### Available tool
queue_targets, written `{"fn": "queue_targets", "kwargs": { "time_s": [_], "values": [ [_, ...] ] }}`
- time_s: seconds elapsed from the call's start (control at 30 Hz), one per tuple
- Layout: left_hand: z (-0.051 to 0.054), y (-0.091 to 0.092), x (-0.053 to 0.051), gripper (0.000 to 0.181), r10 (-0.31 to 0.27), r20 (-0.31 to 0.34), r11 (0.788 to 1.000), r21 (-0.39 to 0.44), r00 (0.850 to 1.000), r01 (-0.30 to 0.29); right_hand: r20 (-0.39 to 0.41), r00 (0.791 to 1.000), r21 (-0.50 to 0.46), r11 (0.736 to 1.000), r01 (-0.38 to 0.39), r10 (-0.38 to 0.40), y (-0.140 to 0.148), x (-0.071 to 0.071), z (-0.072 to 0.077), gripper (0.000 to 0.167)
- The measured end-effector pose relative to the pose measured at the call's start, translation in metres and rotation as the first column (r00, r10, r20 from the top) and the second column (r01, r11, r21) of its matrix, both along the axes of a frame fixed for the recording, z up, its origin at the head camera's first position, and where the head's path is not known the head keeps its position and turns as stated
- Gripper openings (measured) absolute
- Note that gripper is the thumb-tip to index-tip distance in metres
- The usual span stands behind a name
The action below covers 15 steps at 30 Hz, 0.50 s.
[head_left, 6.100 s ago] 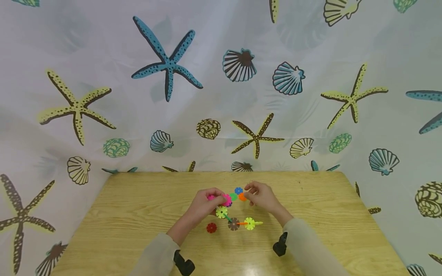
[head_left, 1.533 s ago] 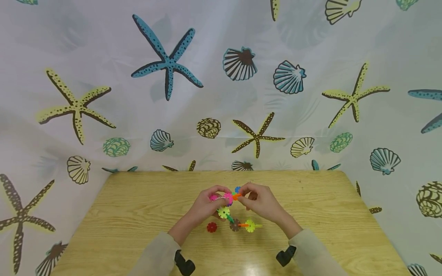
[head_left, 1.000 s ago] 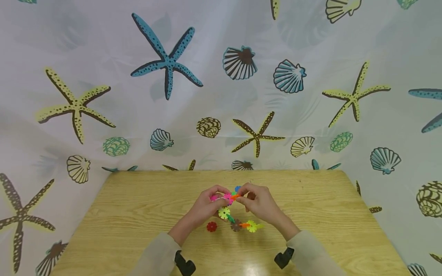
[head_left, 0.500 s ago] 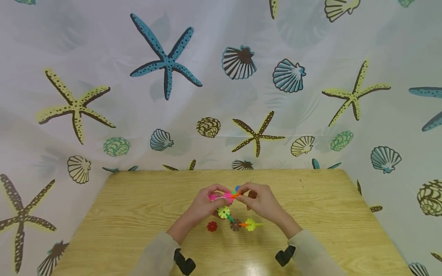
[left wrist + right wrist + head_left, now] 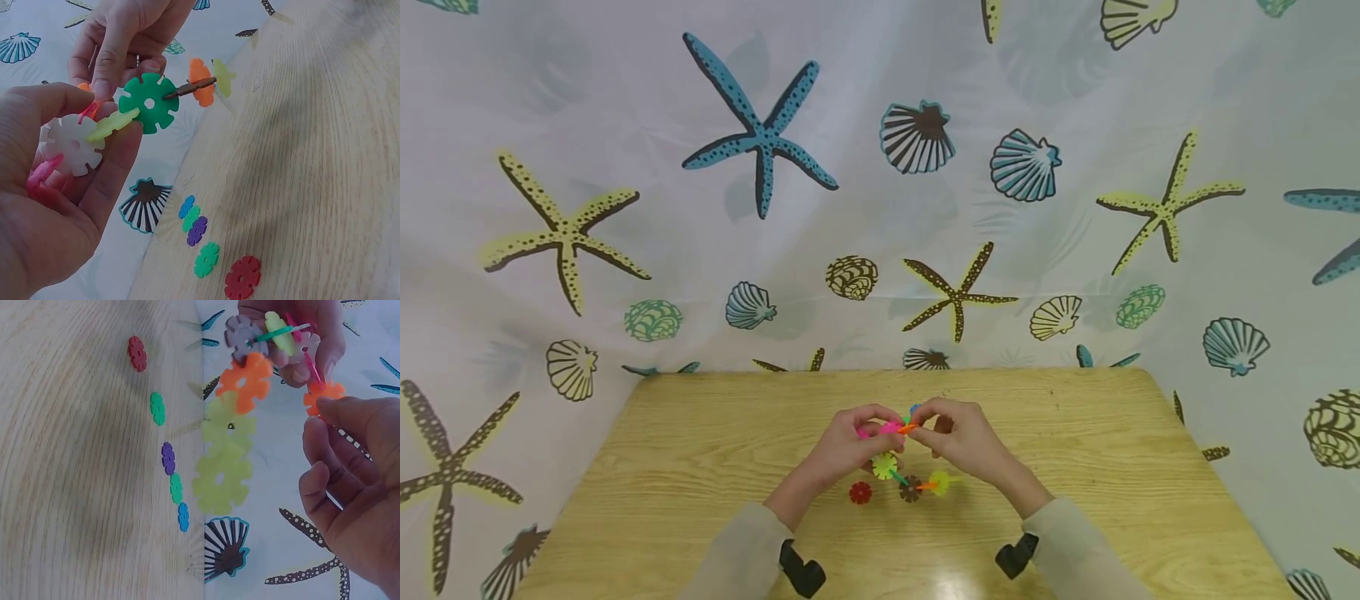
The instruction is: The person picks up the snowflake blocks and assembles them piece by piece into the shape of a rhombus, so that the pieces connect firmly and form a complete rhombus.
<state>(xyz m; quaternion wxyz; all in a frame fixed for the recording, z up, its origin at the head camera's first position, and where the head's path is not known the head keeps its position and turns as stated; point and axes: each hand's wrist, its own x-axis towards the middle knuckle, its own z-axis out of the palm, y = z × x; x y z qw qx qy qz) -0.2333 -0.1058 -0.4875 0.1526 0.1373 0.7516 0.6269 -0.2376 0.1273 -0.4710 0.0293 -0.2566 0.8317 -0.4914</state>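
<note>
Looks like mid-join here, imo: fitting an orange disc [image 5: 333, 389] to an edge-on pink disc [image 5: 312, 367] at the near end of the chain [image 5: 911, 488]. Got the chain gripped in the left hand [image 5: 853, 442], with fingers curled behind the white disc [image 5: 65, 132]. Got the orange disc pinched, thumb against finger, in the right hand [image 5: 962, 432], at 3 o'clock from the left. Can't tell meshed slots from merely touching ones, too much finger in the way.

Past the white disc, runs on through a yellow-green disc [image 5: 111, 125], green disc [image 5: 150, 117], brown disc [image 5: 185, 89], another orange disc [image 5: 255, 387] and two yellow discs [image 5: 231, 465], trailing toward 4 o'clock from the left hand.

Next move probably calls for holding the chain firm, lining up slot with slot, then pushing straight in. Wouldn't twist; could pop another joint.

Loose on the wood table [image 5: 715, 500]: red disc [image 5: 861, 492] at 6 o'clock from the left hand, blue disc [image 5: 915, 408] peeking out at 12 between both hands, plus a purple disc [image 5: 168, 458] and two loose green discs [image 5: 157, 409] in between.
</note>
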Motion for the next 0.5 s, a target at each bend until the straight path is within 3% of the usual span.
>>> {"fn": "queue_targets", "kwargs": {
  "time_s": [0.17, 0.5],
  "values": [
    [-0.002, 0.001, 0.0, 0.031, 0.016, 0.002, 1.0, 0.012, 1.0, -0.016, 0.011, 1.0, 0.022, 1.0, 0.003, -0.003, 0.004, -0.005, -0.002, 0.01],
    [-0.003, -0.004, -0.001, 0.03, 0.007, 0.015, 0.998, 0.058, 1.0, -0.008, 0.042, 0.993, 0.032, 0.993, 0.112, -0.113, 0.012, -0.025, -0.018, 0.008]
  ]
}}
